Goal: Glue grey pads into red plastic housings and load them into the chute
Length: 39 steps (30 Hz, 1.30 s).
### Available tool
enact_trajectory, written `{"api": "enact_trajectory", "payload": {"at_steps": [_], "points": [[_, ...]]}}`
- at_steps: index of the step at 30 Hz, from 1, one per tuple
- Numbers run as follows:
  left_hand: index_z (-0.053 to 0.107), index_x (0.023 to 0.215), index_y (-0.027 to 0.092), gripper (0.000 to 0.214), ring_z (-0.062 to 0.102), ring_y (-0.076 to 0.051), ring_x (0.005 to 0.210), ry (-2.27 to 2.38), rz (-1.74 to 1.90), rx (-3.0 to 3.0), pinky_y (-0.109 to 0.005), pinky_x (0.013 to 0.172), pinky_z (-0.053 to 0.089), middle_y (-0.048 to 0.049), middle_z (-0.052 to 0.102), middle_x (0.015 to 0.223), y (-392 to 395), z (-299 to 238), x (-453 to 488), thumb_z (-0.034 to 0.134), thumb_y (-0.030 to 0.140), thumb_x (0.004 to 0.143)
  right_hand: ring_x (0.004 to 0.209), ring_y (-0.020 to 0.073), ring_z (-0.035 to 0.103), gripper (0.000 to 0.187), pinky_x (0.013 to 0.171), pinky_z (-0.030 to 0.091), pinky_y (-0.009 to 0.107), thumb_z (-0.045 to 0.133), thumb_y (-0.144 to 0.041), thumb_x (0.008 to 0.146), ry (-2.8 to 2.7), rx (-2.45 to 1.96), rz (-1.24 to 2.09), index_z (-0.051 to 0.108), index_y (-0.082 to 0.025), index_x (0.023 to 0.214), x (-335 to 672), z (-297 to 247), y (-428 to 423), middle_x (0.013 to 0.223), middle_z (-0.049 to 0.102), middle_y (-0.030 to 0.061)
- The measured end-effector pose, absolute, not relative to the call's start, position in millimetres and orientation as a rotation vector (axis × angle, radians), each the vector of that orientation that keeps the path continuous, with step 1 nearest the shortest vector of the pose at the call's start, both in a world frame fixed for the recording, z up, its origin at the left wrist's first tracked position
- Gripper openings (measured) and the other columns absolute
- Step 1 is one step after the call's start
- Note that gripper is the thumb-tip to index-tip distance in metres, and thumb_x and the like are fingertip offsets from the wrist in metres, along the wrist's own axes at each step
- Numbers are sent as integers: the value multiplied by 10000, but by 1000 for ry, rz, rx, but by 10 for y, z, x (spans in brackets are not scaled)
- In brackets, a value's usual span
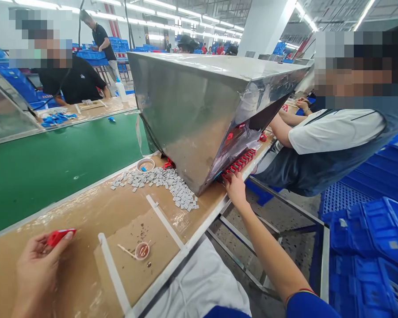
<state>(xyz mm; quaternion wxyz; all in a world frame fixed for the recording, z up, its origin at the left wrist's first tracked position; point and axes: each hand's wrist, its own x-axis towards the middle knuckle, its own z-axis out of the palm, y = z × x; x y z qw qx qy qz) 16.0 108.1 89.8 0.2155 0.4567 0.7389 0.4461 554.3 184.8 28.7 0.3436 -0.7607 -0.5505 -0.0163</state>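
Observation:
My left hand [38, 265] is raised over the left part of the bench, its thumb and fingers closed on a small red plastic part [60, 236]. My right hand [236, 189] reaches to the bench edge beside the metal hopper. Its fingers are closed at the near end of a row of red plastic parts [240, 162]; the piece at its fingertips is mostly hidden. A spread of small grey square pieces [166, 182] lies left of the hopper's foot. Between my hands a small cup [142, 251] with a stick in it stands on cardboard.
The large sheet-metal hopper [185, 101] blocks the view behind it. A green conveyor belt [59, 168] runs beyond the bench. On the right sit a co-worker [338, 132] and stacked blue crates [368, 234]. Another person [74, 79] works across the belt.

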Motion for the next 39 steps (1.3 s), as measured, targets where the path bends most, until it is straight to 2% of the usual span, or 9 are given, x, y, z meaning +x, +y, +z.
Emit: {"api": "enact_trajectory", "payload": {"at_steps": [4, 6, 11, 15, 20, 22, 26, 34, 39], "points": [[658, 866, 269, 482, 666, -236, 754, 1923, 1213, 1006, -288, 549, 511, 16, 728, 825, 1156, 1018, 397, 843, 502, 487, 842, 258, 587, 172, 765, 491, 395, 546, -274, 879, -1396, -1966, -90, 642, -144, 937, 5597, 420, 1794, 952, 567, 124], [656, 888, 253, 542, 678, -231, 768, 1814, 1203, 1017, -290, 600, 532, 4, 742, 830, 1150, 1020, 496, 862, 520, 464, 836, 249, 591, 207, 755, 492, 384, 535, -314, 901, -1396, -1924, -116, 634, -145, 968, 5575, 547, 1610, 966, 585, 123], [567, 909, 211, 518, 711, -222, 868, 1514, 1268, 1085, -320, 778, 555, -44, 741, 934, 1063, 874, 701, 849, 507, 591, 763, 201, 598, 187, 700, 482, 314, 558, -351, 939, -1568, -1610, -32, 637, -181, 946, 5148, 723, 1043, 869, 650, 73], [554, 907, 197, 411, 687, -190, 853, 1389, 1276, 1226, -315, 807, 538, -36, 702, 909, 1050, 678, 760, 809, 424, 678, 778, 165, 639, 131, 681, 515, 257, 550, -278, 964, -1853, -1293, 517, 628, -207, 1042, 4410, 579, 763, 921, 666, 58], [587, 929, 190, 248, 645, -162, 813, 1410, 1181, 1471, -273, 749, 508, -28, 677, 890, 1017, 594, 798, 725, 335, 783, 738, 144, 630, 394, 684, 539, 244, 588, -239, 942, -2039, -1017, 1032, 523, -211, 1330, 3612, 520, 809, 938, 665, 46], [600, 928, 186, 223, 629, -157, 777, 1427, 1145, 1563, -265, 725, 497, -22, 671, 855, 1010, 599, 813, 716, 324, 796, 738, 150, 628, 337, 690, 533, 252, 595, -229, 937, -2071, -958, 1055, 578, -199, 1272, 3452, 592, 926, 887, 664, 42], [608, 950, 182, 210, 629, -162, 772, 1407, 1129, 1618, -269, 724, 498, -28, 681, 862, 1016, 565, 817, 698, 322, 820, 785, 156, 656, 147, 697, 512, 253, 552, -183, 962, -2147, -814, 1048, 697, -201, 965, 3322, 726, 1083, 866, 696, 48], [625, 993, 191, 212, 650, -157, 769, 1466, 1088, 1657, -250, 707, 486, -21, 711, 894, 1016, 495, 809, 704, 279, 818, 751, 168, 706, 115, 678, 553, 260, 609, -229, 934, -1989, -815, 923, 689, -197, 857, 3215, 706, 1048, 823, 744, 56], [642, 1007, 178, 238, 654, -167, 773, 1472, 1081, 1633, -267, 716, 500, -42, 728, 924, 1016, 554, 827, 705, 300, 813, 809, 206, 737, 197, 733, 583, 312, 629, -351, 928, -1881, -958, 1080, 698, -199, 824, 3255, 648, 1013, 854, 772, 85]]}}
